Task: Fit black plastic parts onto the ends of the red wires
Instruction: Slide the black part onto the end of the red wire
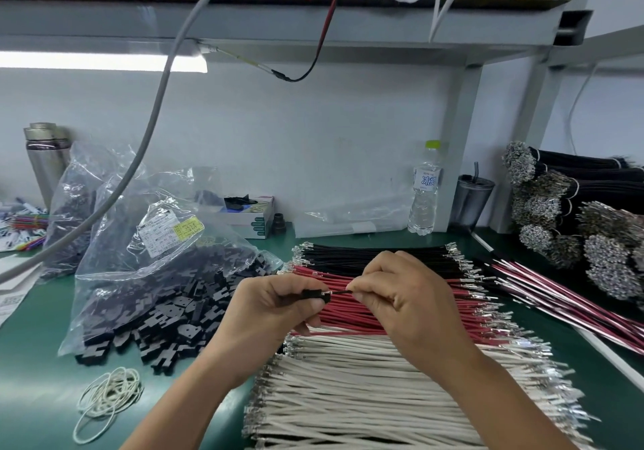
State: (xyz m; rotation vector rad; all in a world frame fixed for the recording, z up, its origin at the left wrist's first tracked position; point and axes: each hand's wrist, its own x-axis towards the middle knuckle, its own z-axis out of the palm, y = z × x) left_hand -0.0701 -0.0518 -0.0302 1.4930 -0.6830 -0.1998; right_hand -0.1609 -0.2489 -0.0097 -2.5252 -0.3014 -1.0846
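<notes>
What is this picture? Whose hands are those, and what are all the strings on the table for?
There is no machine here. A person wears a camera on their head, so you look down at their own two hands over a green table.

The strings are wires, laid in rows: black wires, red wires and white wires, each with a small metal tip.

The left hand holds a black plastic part. The right hand pinches a thin dark wire whose end points at the part; its colour is hard to tell.

More black parts spill from a clear bag on the left. Rubber bands lie near the front, and a water bottle stands at the back.
</notes>
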